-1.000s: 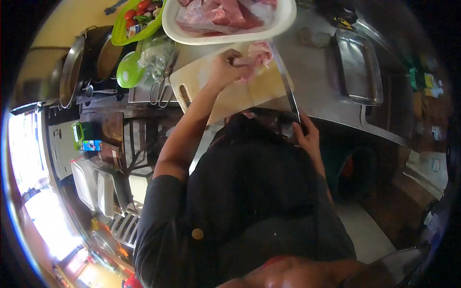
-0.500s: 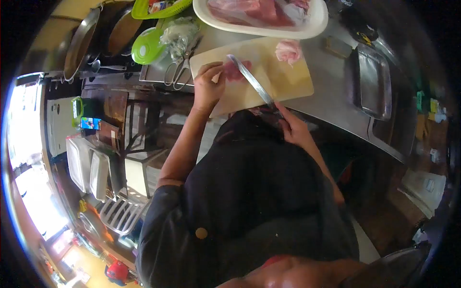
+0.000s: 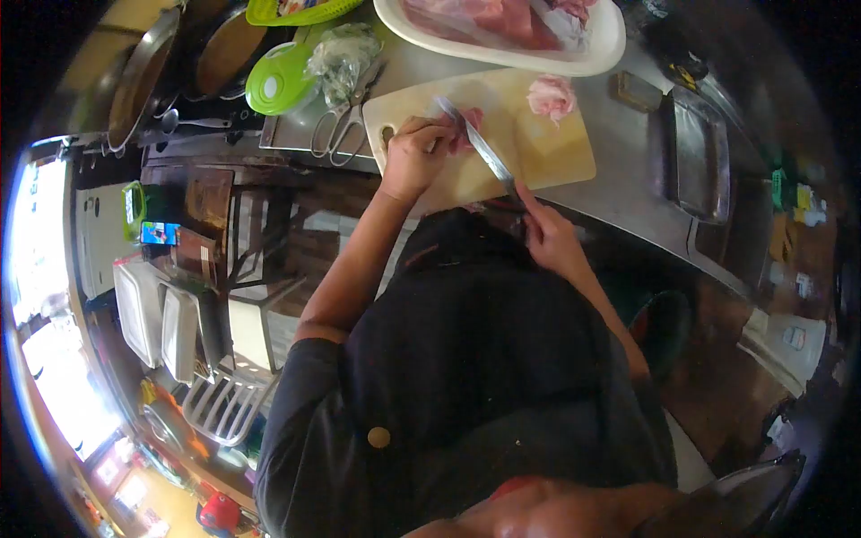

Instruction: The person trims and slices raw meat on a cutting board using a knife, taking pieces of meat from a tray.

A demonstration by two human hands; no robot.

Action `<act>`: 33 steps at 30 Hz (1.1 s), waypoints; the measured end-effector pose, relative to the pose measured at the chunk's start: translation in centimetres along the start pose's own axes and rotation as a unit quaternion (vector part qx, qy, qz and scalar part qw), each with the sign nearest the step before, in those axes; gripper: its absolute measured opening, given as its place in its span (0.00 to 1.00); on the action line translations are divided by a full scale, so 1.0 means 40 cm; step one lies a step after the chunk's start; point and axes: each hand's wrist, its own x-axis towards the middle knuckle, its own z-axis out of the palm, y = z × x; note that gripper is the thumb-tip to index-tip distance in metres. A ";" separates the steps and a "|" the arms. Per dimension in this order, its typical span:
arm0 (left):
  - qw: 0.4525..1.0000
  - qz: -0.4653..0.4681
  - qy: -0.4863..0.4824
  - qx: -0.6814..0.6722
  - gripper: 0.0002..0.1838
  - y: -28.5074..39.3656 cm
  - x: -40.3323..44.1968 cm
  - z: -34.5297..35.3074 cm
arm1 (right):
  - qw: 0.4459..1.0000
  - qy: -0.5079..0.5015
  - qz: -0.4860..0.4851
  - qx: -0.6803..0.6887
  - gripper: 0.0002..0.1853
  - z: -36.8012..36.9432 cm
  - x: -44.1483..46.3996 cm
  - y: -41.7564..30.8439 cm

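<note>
A small piece of raw red meat (image 3: 470,134) lies on the pale cutting board (image 3: 556,152). Curled fingers of my left hand (image 3: 416,160) hold its left edge; the fingertips are partly hidden. In my right hand (image 3: 554,237) is the handle of a long knife (image 3: 489,157). Its blade points away from me and lies across the meat, close to my left fingers. Toward the board's far right corner sits a separate pale pink heap of meat (image 3: 552,97).
Beyond the board, a white tub (image 3: 610,56) holds large cuts of meat. Scissors (image 3: 338,134), a crumpled plastic bag (image 3: 343,63) and a green lid (image 3: 273,82) lie to the left. A metal tray (image 3: 701,161) stands at right on the steel counter (image 3: 619,170).
My left hand has shifted a little right over the meat, and its fingers are more curled. The knife still lies across the meat. The whole view has shifted slightly.
</note>
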 end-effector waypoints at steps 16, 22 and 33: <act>0.999 -0.040 -0.021 -0.022 0.05 0.002 -0.016 -0.016 | 0.995 -0.060 0.067 0.052 0.31 -0.005 0.007 -0.012; 0.998 -0.039 -0.034 -0.030 0.05 -0.004 -0.012 -0.020 | 0.995 -0.065 0.073 0.030 0.35 -0.014 -0.037 -0.003; 0.990 -0.071 -0.122 0.013 0.04 0.025 0.000 -0.050 | 0.995 -0.047 0.051 0.072 0.30 0.046 0.126 -0.039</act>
